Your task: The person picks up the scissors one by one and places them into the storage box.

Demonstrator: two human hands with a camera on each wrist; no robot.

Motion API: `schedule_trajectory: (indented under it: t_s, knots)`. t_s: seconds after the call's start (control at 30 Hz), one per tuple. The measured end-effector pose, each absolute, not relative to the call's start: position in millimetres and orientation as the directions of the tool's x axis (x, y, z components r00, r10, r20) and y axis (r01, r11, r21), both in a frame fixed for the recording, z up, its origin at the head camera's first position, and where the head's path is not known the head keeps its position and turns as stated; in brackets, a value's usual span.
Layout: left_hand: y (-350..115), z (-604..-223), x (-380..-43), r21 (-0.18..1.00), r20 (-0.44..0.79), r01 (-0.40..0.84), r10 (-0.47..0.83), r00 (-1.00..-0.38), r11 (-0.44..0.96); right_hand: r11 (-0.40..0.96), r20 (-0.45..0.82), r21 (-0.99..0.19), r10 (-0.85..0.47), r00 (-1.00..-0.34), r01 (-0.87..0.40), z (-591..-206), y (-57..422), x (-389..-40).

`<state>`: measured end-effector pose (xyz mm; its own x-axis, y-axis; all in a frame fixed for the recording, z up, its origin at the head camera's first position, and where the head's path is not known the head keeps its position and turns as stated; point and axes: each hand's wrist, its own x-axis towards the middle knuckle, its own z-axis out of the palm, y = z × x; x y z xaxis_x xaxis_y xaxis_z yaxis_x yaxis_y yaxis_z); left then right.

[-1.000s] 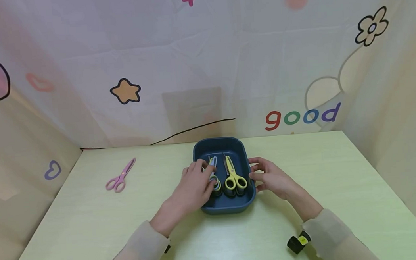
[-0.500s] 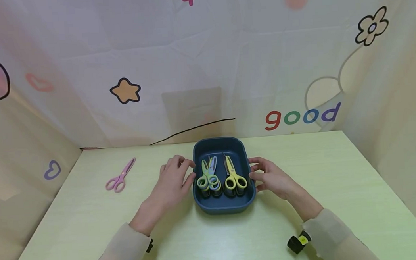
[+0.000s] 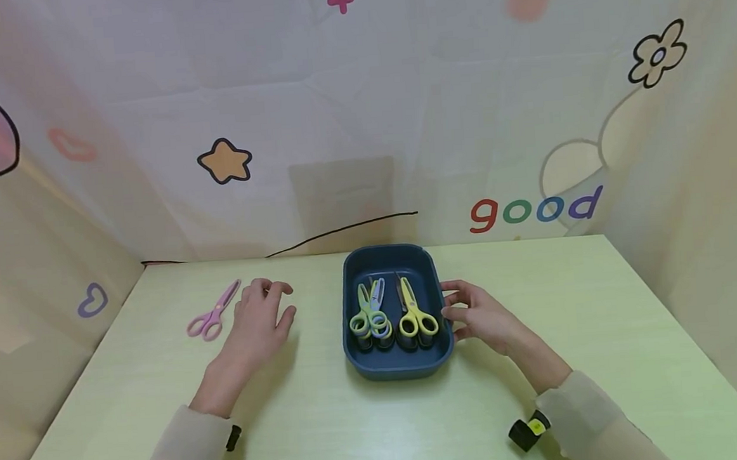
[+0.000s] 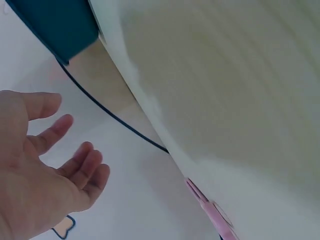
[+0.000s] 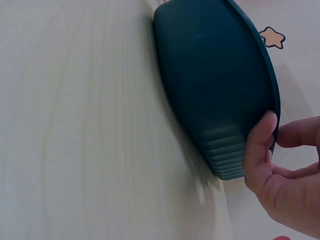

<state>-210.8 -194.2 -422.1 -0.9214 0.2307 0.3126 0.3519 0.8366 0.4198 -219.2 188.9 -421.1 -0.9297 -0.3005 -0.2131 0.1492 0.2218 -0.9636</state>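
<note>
My right hand (image 3: 484, 318) holds the right rim of a dark blue plastic bin (image 3: 399, 369). In the right wrist view the thumb (image 5: 260, 142) lies over the bin's outer wall, close to the rim. Inside the bin are green scissors (image 3: 363, 304), light blue scissors (image 3: 377, 296) overlapping them, and yellow scissors (image 3: 411, 301) on the right. My left hand (image 3: 257, 328) holds nothing and hovers palm inward with loosely bent, spread fingers. Just left of it, pink scissors (image 3: 218, 312) lie on the table, blades pointing away; the left wrist view shows part of them.
The pale wood-grain table (image 3: 330, 436) backs onto a printed cloth (image 3: 361, 104). A dark line (image 3: 343, 226) runs along the cloth low behind the bin. A black wrist device (image 3: 529, 430) sits by the right sleeve (image 3: 585, 414).
My left hand has left the scissors in the bin, uncovering the green and blue pairs, and moved left beside the pink scissors. The right hand has stayed at the rim.
</note>
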Motion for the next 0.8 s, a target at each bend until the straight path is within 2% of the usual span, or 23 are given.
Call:
schedule_trajectory:
  t_s: [0.2,0.43,0.8]
  knots:
    - [-221.0,-422.7,-209.3,0.365,0.272,0.302,0.209,-0.939,0.881,0.22,-0.214,-0.964,-0.297,-0.931,0.151,-422.2,190.2,-219.5]
    - [-247.6,-424.0,-211.2,0.349,0.07,0.163,0.148,-0.987,0.923,0.219,-0.201,-0.966,-0.312,-0.928,0.136,-420.5,190.0,-218.8]
    - [-275.3,-428.4,-215.5,0.349,-0.061,0.087,0.116,-0.991,0.933,0.217,-0.198,-0.967,-0.311,-0.93,0.133,-423.0,190.5,-219.8]
